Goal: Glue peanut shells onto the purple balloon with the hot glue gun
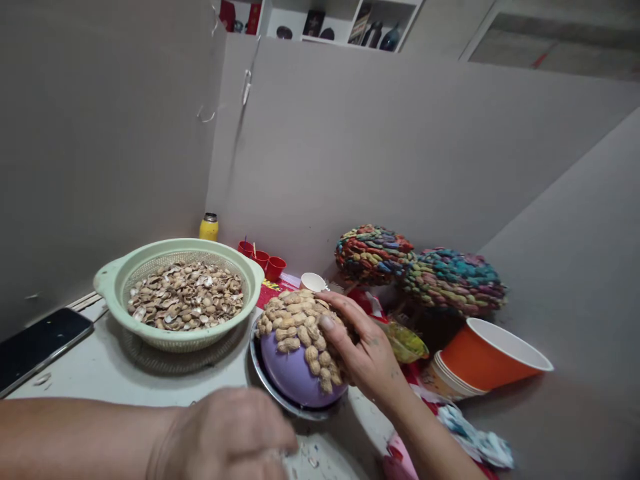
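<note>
A smooth purple balloon (295, 373) rests in a round metal bowl (310, 415). Unshelled peanuts (300, 320) cover its top and right side, while the front stays bare purple. My right hand (363, 347) lies over the peanuts on the right, thumb on top and fingers curved around the far side, steadying the balloon. At the bottom, in front of the bowl, my left hand (235, 433) is blurred by motion. Its fingers are curled in; whatever they hold is hidden.
Left stands a green colander (180, 340) of peanut shells (187, 293), beside a phone (45, 347). Behind are a yellow bottle (209, 228), red cups (275, 268) and a white cup (313, 282). Right are two multicoloured peanut-covered forms (453, 280) and an orange paper bucket (485, 357).
</note>
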A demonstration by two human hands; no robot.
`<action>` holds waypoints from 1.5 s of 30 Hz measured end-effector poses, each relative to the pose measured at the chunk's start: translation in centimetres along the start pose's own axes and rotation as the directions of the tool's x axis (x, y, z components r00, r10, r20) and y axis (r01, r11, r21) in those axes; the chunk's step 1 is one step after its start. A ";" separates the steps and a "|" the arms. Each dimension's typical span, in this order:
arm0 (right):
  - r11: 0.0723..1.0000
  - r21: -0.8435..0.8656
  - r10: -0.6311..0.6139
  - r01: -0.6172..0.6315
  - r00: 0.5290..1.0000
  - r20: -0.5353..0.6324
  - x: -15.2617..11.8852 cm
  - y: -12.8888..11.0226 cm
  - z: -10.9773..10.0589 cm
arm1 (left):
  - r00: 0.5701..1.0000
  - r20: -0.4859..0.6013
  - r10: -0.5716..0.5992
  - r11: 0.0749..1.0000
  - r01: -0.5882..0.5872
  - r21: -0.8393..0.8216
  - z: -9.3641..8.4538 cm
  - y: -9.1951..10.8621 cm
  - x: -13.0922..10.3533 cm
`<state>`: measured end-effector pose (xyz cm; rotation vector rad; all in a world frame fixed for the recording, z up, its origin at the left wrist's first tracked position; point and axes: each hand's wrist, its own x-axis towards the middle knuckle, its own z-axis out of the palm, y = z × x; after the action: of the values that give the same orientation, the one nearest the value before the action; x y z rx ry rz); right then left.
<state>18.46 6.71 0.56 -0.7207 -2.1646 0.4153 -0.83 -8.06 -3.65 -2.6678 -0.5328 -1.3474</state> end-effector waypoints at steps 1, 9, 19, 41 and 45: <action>1.000 0.003 -0.002 0.002 1.000 0.001 0.0 0.0 0.0 | 0.994 -0.063 -0.089 0.996 0.090 0.015 -0.5 -0.4 0.3; 0.999 0.026 -0.026 0.026 1.000 -0.002 0.1 -0.2 0.0 | 0.803 -0.170 -0.572 0.812 0.584 0.026 0.2 -3.2 0.2; 0.999 0.043 -0.025 0.025 1.000 0.002 0.1 -0.2 -0.1 | 0.737 -0.120 -0.666 0.744 0.667 -0.031 0.7 -4.8 1.1; 0.999 0.020 -0.035 0.036 0.999 -0.023 0.1 -0.5 -0.2 | 0.741 -0.125 -0.660 0.751 0.649 -0.117 1.5 -5.4 1.5; 0.999 0.011 -0.034 0.035 0.999 -0.024 0.2 -0.6 -0.2 | 0.743 -0.137 -0.656 0.755 0.645 -0.118 1.5 -5.4 1.6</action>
<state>18.34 6.36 1.08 -0.6776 -2.1477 0.3990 -0.72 -2.24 -3.62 -2.4547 -1.5336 -1.7415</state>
